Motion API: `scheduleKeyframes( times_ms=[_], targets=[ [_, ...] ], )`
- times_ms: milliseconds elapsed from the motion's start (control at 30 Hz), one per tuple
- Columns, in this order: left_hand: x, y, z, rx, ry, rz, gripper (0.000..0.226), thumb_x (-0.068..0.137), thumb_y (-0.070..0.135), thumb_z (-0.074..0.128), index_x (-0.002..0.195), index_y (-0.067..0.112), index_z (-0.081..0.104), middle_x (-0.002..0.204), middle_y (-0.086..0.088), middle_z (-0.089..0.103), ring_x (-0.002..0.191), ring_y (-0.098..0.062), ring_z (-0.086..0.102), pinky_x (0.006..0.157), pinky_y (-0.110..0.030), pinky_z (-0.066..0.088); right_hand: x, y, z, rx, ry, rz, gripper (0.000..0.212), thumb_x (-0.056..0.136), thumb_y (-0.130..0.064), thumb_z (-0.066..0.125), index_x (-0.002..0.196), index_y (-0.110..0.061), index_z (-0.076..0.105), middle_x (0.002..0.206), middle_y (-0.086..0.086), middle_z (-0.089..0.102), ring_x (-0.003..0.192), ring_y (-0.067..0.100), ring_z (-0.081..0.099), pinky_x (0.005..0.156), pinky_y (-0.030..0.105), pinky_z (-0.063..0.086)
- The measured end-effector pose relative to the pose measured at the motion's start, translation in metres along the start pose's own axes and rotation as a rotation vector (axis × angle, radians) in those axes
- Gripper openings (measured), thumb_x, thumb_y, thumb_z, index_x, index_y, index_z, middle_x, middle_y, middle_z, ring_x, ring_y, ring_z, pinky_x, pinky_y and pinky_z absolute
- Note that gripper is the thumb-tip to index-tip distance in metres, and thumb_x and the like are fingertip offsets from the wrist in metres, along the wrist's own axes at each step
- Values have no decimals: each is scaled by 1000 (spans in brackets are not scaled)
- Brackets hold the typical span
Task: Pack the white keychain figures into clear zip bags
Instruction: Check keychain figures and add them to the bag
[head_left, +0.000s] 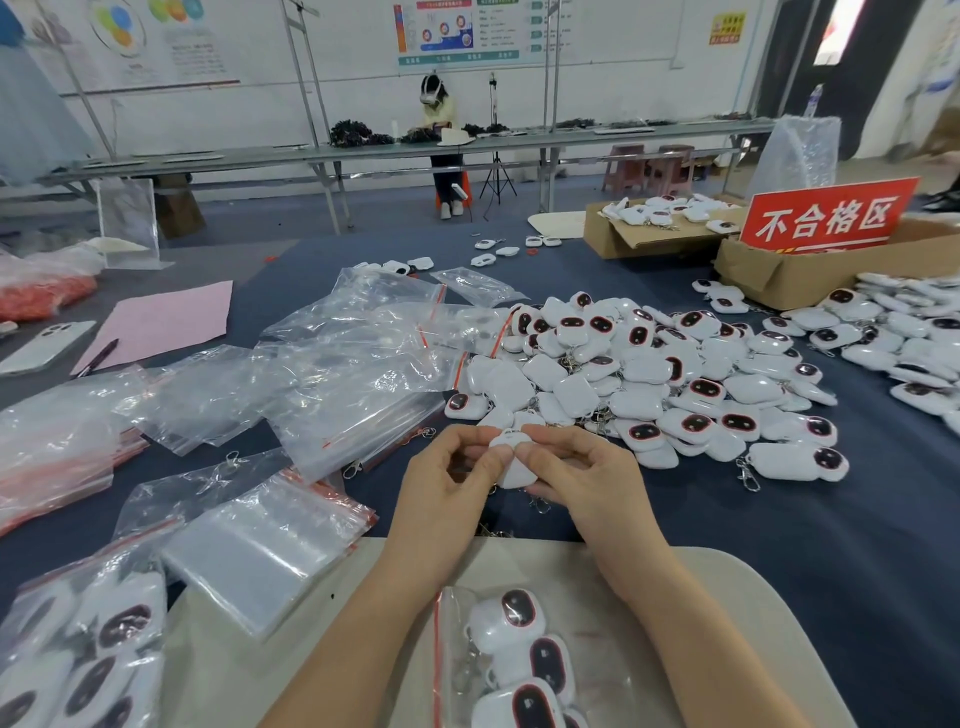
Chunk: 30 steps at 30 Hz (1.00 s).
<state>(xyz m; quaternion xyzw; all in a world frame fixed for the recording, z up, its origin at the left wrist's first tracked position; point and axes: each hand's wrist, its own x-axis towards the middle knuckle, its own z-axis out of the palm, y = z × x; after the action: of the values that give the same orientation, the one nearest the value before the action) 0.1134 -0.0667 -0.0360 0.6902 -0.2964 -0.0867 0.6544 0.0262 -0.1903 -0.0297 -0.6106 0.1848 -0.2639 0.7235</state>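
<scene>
Figure (511, 462) x1 btwn left hand (441, 486), right hand (576, 467); bag (451, 618): maybe 3.

— Which way does the held figure (511, 474) face?
— Fingertips (535, 451) cover its top; no telling.
— And the filled bag (451, 639) below?
— Cut off by the bottom edge. The wall posters' (460, 31) print is too small to read.

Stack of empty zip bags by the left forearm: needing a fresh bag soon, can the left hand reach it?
Probably yes: the stack lies uncovered with nothing between it and the left hand, though that hand now pinches a white figure with the right hand.
</scene>
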Motion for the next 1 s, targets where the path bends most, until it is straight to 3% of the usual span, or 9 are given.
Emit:
scheduleKeyframes(
  times_ms=[100,200,333,400,467,600,833,1000],
  targets=[
    [1,-1,0,-22,53,-5,6,97,19,67,101,24,68,83,10,72,78,-4,64,75,-17,50,-1,2,5,-34,-6,-38,21,88,-13,75,98,-31,77,94,-2,76,82,10,70,81,32,59],
    [2,-1,-3,-148,68,-71,9,98,16,64,107,17,65,94,-2,75,85,-15,71,81,-27,56,-2,5,8,-87,-37,-75,24,88,-11,75,103,-29,74,96,-1,74,84,17,72,82,38,61],
    [-2,2,1,-205,14,-35,23,99,17,65,119,25,58,97,-10,73,89,-24,73,82,-31,57,-1,5,5,-103,4,-144,30,90,-7,72,101,-34,75,86,-12,71,80,9,69,80,31,60],
    [-3,1,2,-58,-33,56,30,95,30,64,123,40,59,94,-5,70,91,-27,68,85,-37,56,-2,5,5,-146,18,-214,36,90,-3,70,98,-38,75,95,-6,72,86,11,71,80,23,56],
    [-4,1,4,28,-62,103,24,97,30,63,116,44,63,92,1,72,91,-27,68,84,-38,57,-3,5,6,-196,30,-257,39,89,-2,71,93,-41,74,97,0,73,90,14,71,79,19,53],
    [-3,1,4,-32,-43,68,22,99,13,64,101,34,68,93,3,75,88,-19,72,75,-26,58,-2,5,4,-164,48,-186,26,86,-7,75,89,-32,71,85,-1,77,85,14,73,72,17,51],
    [-2,-1,4,-11,4,16,15,96,10,67,96,25,68,85,3,74,75,-14,69,73,-22,54,-2,8,5,-199,99,-219,25,84,-3,77,82,-27,68,88,-1,75,85,15,72,79,30,55],
    [-1,-1,4,-27,5,13,19,95,4,66,92,23,69,81,-1,74,72,-14,69,73,-25,55,-2,8,5,-215,109,-232,24,83,-3,78,80,-26,69,88,0,74,85,15,71,82,32,55]
  ],
)
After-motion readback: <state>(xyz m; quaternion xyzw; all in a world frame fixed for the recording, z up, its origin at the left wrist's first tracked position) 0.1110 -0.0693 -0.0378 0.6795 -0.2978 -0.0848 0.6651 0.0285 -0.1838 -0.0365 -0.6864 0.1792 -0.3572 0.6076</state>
